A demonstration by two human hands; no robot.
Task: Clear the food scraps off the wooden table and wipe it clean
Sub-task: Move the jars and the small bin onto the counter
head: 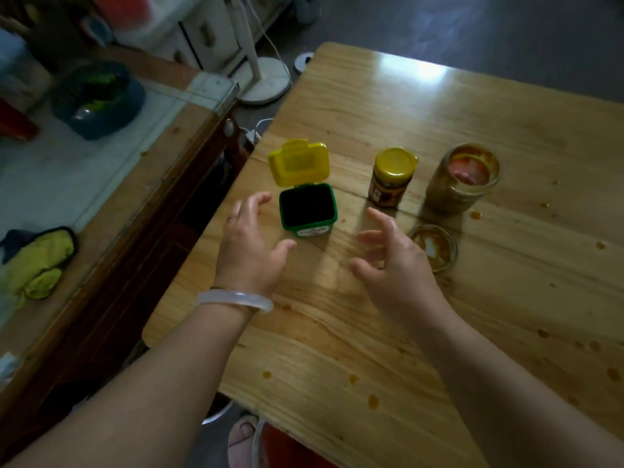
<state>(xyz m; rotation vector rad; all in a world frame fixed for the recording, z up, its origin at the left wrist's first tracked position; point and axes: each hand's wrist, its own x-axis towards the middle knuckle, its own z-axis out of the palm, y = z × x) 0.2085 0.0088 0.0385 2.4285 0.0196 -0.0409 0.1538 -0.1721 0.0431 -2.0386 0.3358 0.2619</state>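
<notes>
Orange sauce drips (371, 401) dot the glossy pale wooden surface (422, 106); left hand (248, 246) and right hand (396, 261) hover released, grey floor (472, 25) beyond.

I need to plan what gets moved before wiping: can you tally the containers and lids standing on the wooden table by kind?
Small green bin with its yellow flip lid open: 1
Closed brown jar with a gold cap: 1
Open glass jar smeared with orange sauce: 1
Loose sauce-stained round lid: 1
Total: 4
</notes>
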